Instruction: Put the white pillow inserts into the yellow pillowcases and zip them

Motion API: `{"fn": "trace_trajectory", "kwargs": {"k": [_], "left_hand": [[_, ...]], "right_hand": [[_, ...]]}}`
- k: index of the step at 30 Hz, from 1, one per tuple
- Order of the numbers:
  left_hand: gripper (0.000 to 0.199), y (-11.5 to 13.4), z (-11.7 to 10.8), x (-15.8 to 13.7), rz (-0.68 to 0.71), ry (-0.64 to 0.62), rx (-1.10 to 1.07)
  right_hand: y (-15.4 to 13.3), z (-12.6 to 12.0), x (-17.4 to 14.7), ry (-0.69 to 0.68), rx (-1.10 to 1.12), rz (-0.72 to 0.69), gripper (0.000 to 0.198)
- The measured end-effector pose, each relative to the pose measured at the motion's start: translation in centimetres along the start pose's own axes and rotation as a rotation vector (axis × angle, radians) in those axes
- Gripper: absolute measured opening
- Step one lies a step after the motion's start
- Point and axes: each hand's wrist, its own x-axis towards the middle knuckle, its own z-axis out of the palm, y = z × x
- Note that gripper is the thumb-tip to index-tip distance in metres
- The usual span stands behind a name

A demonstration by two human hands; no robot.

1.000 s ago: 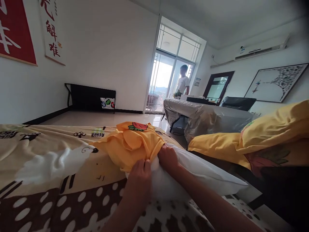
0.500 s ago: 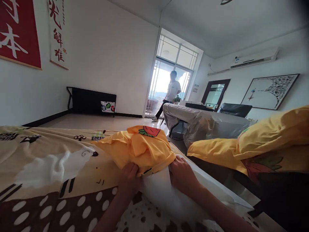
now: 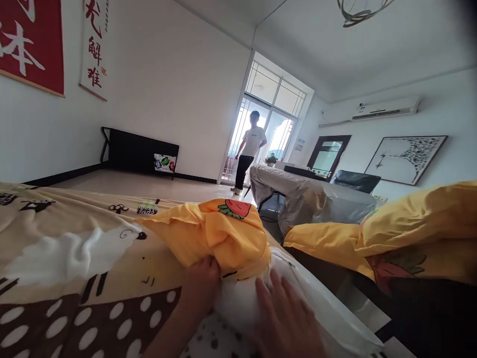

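A yellow pillowcase (image 3: 223,233) with a strawberry print lies bunched on the bed, partly around a white pillow (image 3: 238,298). My left hand (image 3: 203,281) is closed on the case's near edge at its left side. Beside the case's right corner, my right hand (image 3: 285,313) is off the fabric, its fingers stretched out over the white pillow and somewhat blurred. Whether its fingers press on the pillow I cannot tell. Under everything spreads a beige and brown sheet (image 3: 112,263) with sheep and white dots.
More yellow strawberry-print bedding (image 3: 417,223) lies on a dark surface at the right. Beyond stands a table (image 3: 298,186) under plastic wrap. A person (image 3: 251,149) stands by the glass doors. A black folded frame (image 3: 137,149) leans against the wall.
My right hand has let go of the pillowcase's right edge, opened and come nearer to me. My left hand keeps its grip. The person at the doors has shifted a little left.
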Motion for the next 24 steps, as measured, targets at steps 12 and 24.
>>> {"fn": "trace_trajectory", "kwargs": {"k": [12, 24], "left_hand": [[0.021, -1.1, -0.2, -0.1, 0.073, 0.463, -0.094], [0.020, -2.2, -2.2, 0.2, 0.055, 0.389, 0.402]], "right_hand": [[-3.2, 6.2, 10.3, -0.122, 0.225, -0.061, 0.035], [-4.6, 4.7, 12.3, -0.199, 0.402, -0.193, 0.024]]}}
